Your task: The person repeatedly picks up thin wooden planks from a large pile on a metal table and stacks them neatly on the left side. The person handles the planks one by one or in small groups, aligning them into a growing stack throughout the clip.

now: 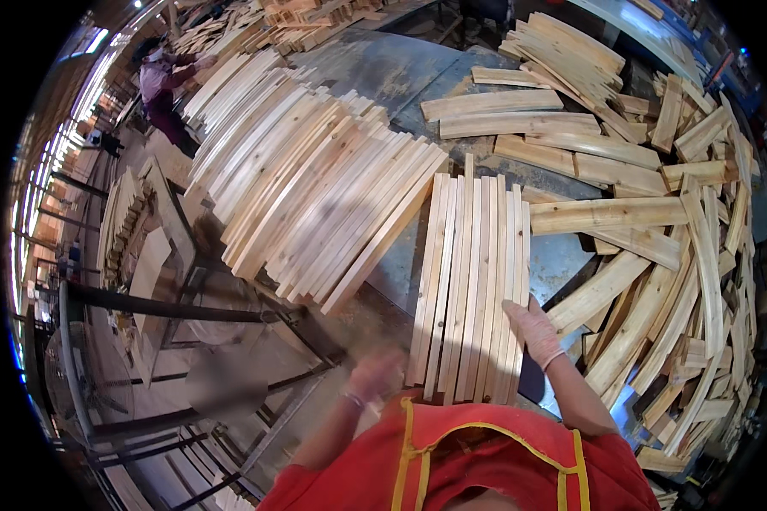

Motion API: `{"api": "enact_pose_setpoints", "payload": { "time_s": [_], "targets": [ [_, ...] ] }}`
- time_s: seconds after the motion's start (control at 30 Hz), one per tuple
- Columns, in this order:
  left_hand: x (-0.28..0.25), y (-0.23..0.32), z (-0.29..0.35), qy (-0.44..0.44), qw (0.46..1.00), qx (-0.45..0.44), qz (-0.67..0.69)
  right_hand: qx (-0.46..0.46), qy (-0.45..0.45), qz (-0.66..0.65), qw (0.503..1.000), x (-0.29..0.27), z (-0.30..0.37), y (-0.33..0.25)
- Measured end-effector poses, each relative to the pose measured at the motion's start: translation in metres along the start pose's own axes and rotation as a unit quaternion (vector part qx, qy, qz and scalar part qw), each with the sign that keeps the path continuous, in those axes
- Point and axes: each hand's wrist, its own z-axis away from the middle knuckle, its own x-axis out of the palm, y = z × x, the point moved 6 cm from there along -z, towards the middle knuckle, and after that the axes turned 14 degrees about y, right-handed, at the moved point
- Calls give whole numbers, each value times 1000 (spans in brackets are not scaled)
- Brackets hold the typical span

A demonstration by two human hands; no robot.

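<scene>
Head view: we see the right hand (533, 330), gloved and open, pressed flat on the right edge of a row of wooden slats (471, 285) at the worktop's (400, 72) near edge. The left hand (373, 375) is blurred; its grip cannot be told.

The person wears a red short-sleeved top with a red apron (477, 464) over it, edged in yellow straps. Thin pale gloves cover both hands: the right hand (537, 332) clearly, the left hand (373, 375) blurred.
</scene>
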Motion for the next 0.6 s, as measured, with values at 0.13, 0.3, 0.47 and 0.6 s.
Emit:
{"api": "enact_pose_setpoints", "payload": {
  "time_s": [0.13,0.3,0.47,0.6],
  "targets": [
    [21,55,-50,-1,999,27,46,115,-59,60,990,-6,11,-34],
    [93,105,-18,-33,988,139,-53,-28,-151,197,968,-5,0,-45],
    [91,198,16,17,935,103,-340,155,-113,0,981,-15,-15,-15],
    [80,223,-14,11,922,109,-372,33,-127,-76,988,3,-36,-47]
  ]
}}
